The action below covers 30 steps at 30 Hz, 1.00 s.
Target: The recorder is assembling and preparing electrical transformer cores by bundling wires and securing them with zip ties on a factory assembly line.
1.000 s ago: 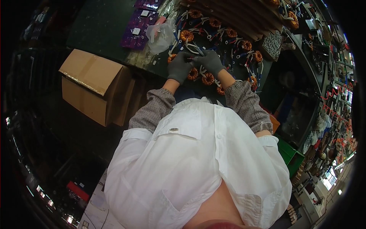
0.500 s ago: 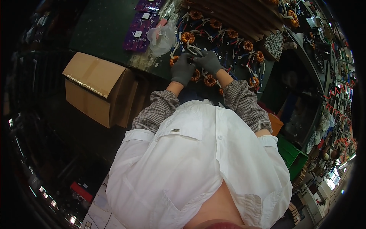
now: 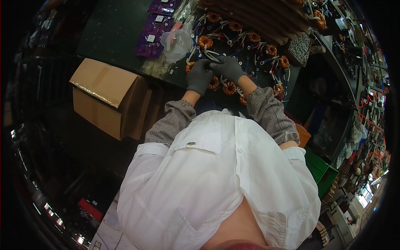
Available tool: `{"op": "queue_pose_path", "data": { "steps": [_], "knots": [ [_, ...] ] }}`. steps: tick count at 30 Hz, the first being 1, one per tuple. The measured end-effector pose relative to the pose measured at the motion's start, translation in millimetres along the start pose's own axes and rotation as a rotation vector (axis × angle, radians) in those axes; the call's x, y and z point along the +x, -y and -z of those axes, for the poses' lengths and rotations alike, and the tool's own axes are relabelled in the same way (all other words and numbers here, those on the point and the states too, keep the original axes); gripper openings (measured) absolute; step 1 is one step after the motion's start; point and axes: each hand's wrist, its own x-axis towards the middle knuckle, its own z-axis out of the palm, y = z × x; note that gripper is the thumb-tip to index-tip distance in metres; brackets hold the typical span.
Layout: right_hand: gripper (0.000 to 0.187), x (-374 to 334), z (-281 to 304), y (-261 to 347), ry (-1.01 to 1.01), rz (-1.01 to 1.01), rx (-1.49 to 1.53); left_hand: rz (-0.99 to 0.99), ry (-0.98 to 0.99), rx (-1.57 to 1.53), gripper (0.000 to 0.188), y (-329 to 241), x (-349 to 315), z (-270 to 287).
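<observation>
My left hand and my right hand, both in dark grey gloves, meet at the near edge of the bench. Their fingers are bent and pressed together at the tips. Whatever they pinch is hidden by the gloves. White wire leads run from a copper-wound toroid coil down to my fingertips. More toroid coils lie around the hands, one left of my left hand and another just below my right wrist. Blue, red and white leads with ring terminals spread beyond them.
Purple circuit boards and a clear plastic bag lie to the left on the dark bench. A box of small metal parts stands at right, beside brown cardboard dividers. An open cardboard carton sits below the bench's left side.
Both hands stay at the same spot. My right hand has shifted very slightly to the right and its fingers have turned a little over the left fingertips.
</observation>
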Motion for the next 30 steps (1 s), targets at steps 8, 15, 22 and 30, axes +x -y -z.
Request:
{"op": "queue_pose_path", "data": {
  "steps": [8,15,22,30],
  "knots": [
    [0.037,-8.0,9.5,-3.9,-0.028,0.03,-0.203,0.107,0.07,0.044,0.024,-5.6,4.3,1.3],
    [0.033,-6.8,-6.1,-6.5,-0.116,-0.057,-0.253,0.092,0.191,0.268,0.025,-23.2,15.1,19.2],
    [0.035,-10.4,-9.9,-13.7,-0.157,-0.067,-0.092,0.196,0.43,0.58,0.028,-36.4,19.7,19.0],
    [0.028,-16.0,-17.2,-22.0,-0.236,0.022,-0.026,0.154,0.353,0.443,0.03,-24.4,20.6,20.0]
  ]
}}
